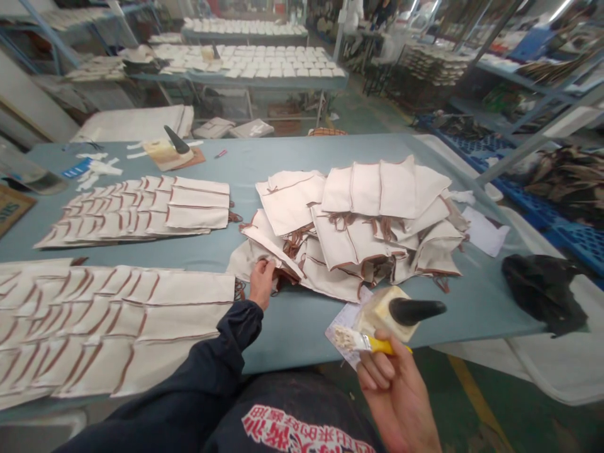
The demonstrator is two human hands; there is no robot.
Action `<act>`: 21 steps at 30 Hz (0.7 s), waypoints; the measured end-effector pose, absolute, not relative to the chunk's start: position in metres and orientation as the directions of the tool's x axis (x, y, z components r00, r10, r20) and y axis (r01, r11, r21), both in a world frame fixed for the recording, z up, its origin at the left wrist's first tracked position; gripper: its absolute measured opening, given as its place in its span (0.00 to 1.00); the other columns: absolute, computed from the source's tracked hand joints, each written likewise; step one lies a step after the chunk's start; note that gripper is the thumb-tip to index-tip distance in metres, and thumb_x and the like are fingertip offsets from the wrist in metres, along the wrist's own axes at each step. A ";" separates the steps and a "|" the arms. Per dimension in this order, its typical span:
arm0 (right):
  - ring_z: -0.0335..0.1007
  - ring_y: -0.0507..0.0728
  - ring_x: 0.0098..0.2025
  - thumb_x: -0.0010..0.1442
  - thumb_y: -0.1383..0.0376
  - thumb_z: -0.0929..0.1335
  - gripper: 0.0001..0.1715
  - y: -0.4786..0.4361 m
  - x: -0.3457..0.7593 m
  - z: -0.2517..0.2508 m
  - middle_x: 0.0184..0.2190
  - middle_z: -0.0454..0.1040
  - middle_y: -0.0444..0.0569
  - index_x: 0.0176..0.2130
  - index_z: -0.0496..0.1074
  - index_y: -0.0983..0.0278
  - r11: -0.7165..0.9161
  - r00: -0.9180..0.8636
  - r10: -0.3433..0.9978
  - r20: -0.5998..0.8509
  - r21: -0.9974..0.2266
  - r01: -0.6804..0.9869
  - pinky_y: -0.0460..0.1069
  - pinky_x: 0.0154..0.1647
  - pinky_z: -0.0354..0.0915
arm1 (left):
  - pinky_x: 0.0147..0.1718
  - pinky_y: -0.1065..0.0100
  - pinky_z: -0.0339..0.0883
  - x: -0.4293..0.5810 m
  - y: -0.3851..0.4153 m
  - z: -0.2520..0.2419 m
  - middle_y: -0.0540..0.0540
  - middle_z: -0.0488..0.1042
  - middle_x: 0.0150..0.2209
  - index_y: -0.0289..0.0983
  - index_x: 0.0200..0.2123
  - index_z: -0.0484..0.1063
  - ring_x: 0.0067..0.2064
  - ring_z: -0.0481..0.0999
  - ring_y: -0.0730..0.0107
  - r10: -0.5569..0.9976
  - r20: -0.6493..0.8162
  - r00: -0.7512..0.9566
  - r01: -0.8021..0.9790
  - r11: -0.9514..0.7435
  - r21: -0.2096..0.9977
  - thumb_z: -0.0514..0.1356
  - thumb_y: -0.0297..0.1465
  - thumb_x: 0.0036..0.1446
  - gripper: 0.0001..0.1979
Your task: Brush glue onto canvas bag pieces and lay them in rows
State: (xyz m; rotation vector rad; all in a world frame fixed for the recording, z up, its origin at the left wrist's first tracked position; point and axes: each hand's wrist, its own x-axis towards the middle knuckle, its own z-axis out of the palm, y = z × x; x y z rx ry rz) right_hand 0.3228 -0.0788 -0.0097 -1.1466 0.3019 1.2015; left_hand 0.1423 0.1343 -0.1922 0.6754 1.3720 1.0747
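My right hand (396, 390) is closed round the yellow handle of a flat brush (355, 340), whose bristles look caked with pale paste. Just behind the brush stands a translucent, yellowish container (372, 313) with a black spout pointing right, on a sheet of paper (336, 327). At the near left of a loose pile, my left hand (261, 283) pinches the edge of a cream fabric piece (243, 259) with brown trim; its fingertips are partly hidden. The pile of similar cream fabric pieces (349, 236) has brown cords hanging out.
Overlapping rows of brown-edged fabric pieces (198, 204) lie left, with more rows (184, 296) nearer me. Another spouted container (163, 154) stands at the back left. A black bag (542, 292) lies at the right edge of the blue-green table (302, 340).
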 end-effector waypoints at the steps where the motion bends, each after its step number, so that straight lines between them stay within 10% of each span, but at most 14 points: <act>1: 0.43 0.44 0.18 0.41 0.54 0.85 0.30 -0.078 0.321 -0.010 0.17 0.50 0.28 0.37 0.72 0.60 -0.081 0.401 0.578 -0.711 -0.538 -0.839 0.41 0.20 0.49 | 0.51 0.50 0.79 0.143 0.131 -0.191 0.39 0.77 0.58 0.36 0.59 0.74 0.53 0.81 0.55 0.887 -0.450 -0.108 -0.215 0.421 0.881 0.65 0.37 0.70 0.18; 14: 0.48 0.44 0.17 0.43 0.53 0.86 0.30 -0.081 0.308 -0.028 0.16 0.56 0.29 0.37 0.74 0.61 -0.081 0.311 0.621 -0.720 -0.453 -0.888 0.42 0.19 0.51 | 0.48 0.52 0.80 0.100 0.098 -0.189 0.40 0.78 0.56 0.36 0.58 0.74 0.50 0.81 0.57 0.704 -0.700 -0.120 -0.415 0.605 0.680 0.64 0.39 0.71 0.18; 21: 0.46 0.44 0.18 0.51 0.54 0.83 0.25 -0.087 0.305 -0.029 0.17 0.56 0.29 0.39 0.73 0.61 -0.066 0.328 0.655 -0.681 -0.484 -0.872 0.41 0.22 0.49 | 0.49 0.52 0.80 0.095 0.132 -0.170 0.40 0.77 0.58 0.37 0.60 0.74 0.52 0.81 0.56 0.764 -0.603 -0.228 -0.338 0.519 0.785 0.65 0.36 0.70 0.18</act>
